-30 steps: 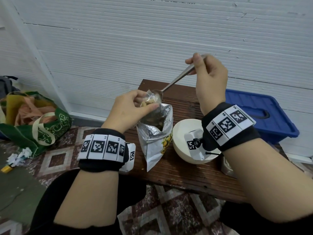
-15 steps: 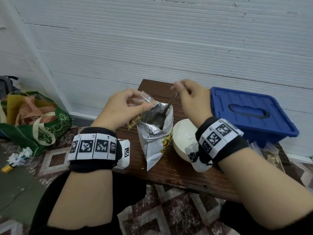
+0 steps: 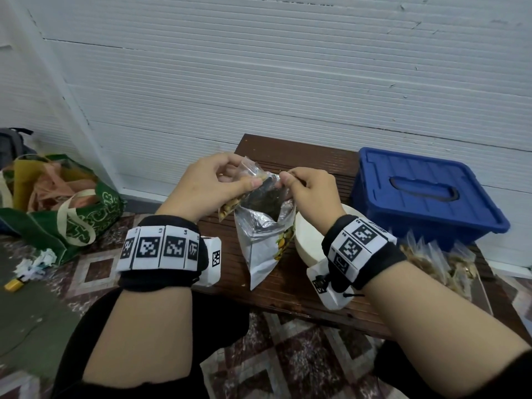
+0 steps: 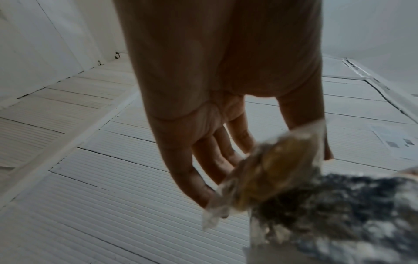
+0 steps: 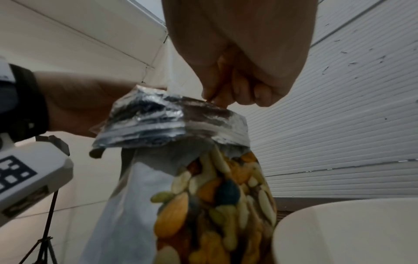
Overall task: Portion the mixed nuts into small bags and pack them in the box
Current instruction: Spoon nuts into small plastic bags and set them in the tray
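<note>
left hand [image 3: 211, 185] fingers pinch the small bag [image 3: 247, 174], right hand [image 3: 309, 191] fingers pinch the foil pouch [image 3: 263, 226] rim, both above the desk [image 3: 311, 156] by a white wall [image 3: 259, 82].

A small clear plastic bag [image 3: 234, 194] part-filled with nuts tilts beside the open silver foil nut pouch [image 3: 266, 234]; the lidded blue plastic box [image 3: 426, 197] sits right.

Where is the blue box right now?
In the head view the blue box sits lid-on at the right end of the wooden table, against the white wall, just behind the pile of filled small bags.
</note>
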`<state>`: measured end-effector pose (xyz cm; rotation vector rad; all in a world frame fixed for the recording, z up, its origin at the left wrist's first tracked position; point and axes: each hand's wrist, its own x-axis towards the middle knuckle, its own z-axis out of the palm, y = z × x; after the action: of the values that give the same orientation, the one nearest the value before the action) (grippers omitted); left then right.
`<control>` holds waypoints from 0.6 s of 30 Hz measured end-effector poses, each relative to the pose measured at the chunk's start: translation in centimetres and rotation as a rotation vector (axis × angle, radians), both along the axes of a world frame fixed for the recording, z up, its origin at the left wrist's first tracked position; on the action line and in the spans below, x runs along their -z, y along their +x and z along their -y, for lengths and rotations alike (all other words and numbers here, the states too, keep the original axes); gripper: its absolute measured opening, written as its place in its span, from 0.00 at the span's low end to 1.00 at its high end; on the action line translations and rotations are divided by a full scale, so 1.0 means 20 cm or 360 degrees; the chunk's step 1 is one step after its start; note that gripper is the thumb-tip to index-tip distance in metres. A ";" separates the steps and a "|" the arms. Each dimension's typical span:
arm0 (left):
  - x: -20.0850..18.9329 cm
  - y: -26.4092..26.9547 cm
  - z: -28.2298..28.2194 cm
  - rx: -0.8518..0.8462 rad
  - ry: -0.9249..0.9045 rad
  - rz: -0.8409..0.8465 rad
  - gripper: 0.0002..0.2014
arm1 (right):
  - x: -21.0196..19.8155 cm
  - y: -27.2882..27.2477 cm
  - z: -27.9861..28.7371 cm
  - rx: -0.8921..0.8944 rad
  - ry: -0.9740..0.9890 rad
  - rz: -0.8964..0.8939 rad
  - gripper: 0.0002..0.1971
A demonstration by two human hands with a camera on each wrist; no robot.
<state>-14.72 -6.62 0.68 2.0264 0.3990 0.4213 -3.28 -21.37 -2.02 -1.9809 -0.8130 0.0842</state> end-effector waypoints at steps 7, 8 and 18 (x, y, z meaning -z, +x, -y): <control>-0.01 -0.01 0.00 -0.0031 0.0019 0.0016 0.13 | -0.04 0.08 0.03 0.0448 0.0248 -0.0238 0.16; -0.01 -0.01 0.00 -0.0054 0.0034 0.0034 0.12 | -0.05 0.09 0.04 0.0513 0.0280 -0.0264 0.17; -0.01 -0.02 -0.03 -0.0016 0.0146 -0.0089 0.19 | -0.17 0.19 0.10 0.0769 0.0457 -0.0316 0.18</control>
<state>-15.10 -6.06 0.98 2.1299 0.4309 0.3959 0.51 -23.34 1.36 -1.8071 -0.1921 -0.1122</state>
